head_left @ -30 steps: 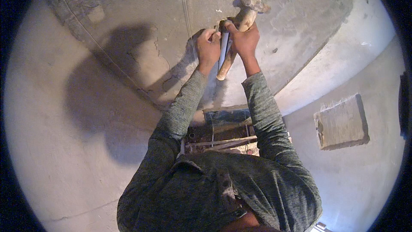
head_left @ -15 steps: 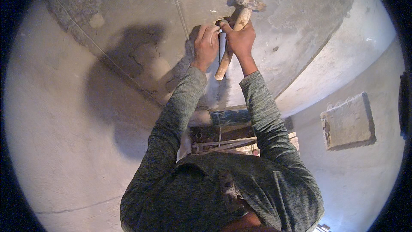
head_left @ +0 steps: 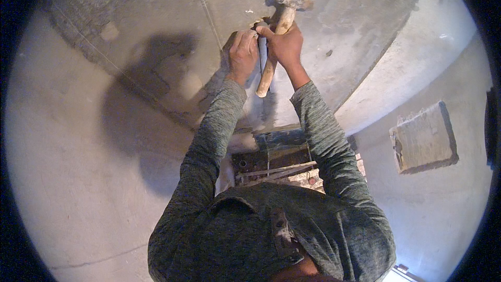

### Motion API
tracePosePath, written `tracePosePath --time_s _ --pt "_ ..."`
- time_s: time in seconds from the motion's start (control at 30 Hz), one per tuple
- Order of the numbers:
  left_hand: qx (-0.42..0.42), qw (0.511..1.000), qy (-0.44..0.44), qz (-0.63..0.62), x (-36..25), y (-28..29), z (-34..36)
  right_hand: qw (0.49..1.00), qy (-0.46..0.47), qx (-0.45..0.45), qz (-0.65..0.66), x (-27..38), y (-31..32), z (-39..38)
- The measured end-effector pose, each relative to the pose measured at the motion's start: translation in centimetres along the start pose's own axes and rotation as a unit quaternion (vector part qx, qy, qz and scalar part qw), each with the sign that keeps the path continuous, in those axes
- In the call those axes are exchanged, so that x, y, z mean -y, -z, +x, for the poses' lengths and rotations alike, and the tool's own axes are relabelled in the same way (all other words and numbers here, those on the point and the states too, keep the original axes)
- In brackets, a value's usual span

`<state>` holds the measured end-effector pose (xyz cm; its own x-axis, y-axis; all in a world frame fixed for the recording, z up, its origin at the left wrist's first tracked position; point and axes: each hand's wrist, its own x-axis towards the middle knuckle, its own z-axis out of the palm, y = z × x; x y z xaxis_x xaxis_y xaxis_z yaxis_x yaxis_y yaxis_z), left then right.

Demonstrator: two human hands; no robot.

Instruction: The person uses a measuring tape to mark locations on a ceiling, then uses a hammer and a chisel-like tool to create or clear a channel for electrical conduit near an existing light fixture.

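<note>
A hammer (head_left: pixel 270 74) with a pale wooden handle and a worn metal head is held in my right hand (head_left: pixel 287 48), its head pointing up past my fingers. My right thumb reaches toward the upper end of a grey pipe (head_left: pixel 262 51), which runs along the plastered surface between my hands. Beside that end, my left hand (head_left: pixel 242 56) has its fingers bent together; what they pinch, if anything, is hidden. Just above the fingertips a small ragged hole (head_left: pixel 259 23) opens in the plaster.
A thin straight line (head_left: pixel 206 8) runs down the grey plaster (head_left: pixel 360 26) to the left of my hands. A raised square patch (head_left: pixel 425 138) is on the right wall. Behind my arms are wooden strips (head_left: pixel 276 171) and a dark opening. My shadow falls on the left.
The view has shifted slightly, so my hands and the hammer appear a little farther left. My right thumb sits closer over the pipe's upper end. The hammer stays in my right hand.
</note>
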<state>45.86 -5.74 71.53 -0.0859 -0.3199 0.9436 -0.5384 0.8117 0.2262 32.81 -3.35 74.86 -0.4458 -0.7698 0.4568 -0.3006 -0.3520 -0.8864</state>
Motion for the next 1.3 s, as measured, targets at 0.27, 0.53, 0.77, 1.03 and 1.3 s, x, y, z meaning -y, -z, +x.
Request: tracePosePath --time_s 0.27,0.53,0.77,1.03,1.3 --pt "0.002 0.999 -0.04 0.005 0.9 0.3 0.0 0.997 -0.05 0.011 0.053 0.5 3.1 -1.9" --pt "0.043 0.995 -0.083 -0.014 1.1 -0.2 -0.4 0.993 -0.104 0.006 0.056 -1.7 6.7 -6.8" --pt "0.087 0.988 -0.125 -0.011 2.0 0.9 -1.4 0.986 -0.148 0.035 0.073 -4.6 8.9 -11.8" --pt "0.118 0.978 -0.171 -0.03 0.8 0.6 -2.0 0.968 -0.236 0.052 0.066 -7.3 10.1 -17.4" --pt "0.15 0.976 -0.16 0.011 1.7 0.5 -1.7 0.952 -0.287 0.068 0.079 -7.7 10.1 -19.8"
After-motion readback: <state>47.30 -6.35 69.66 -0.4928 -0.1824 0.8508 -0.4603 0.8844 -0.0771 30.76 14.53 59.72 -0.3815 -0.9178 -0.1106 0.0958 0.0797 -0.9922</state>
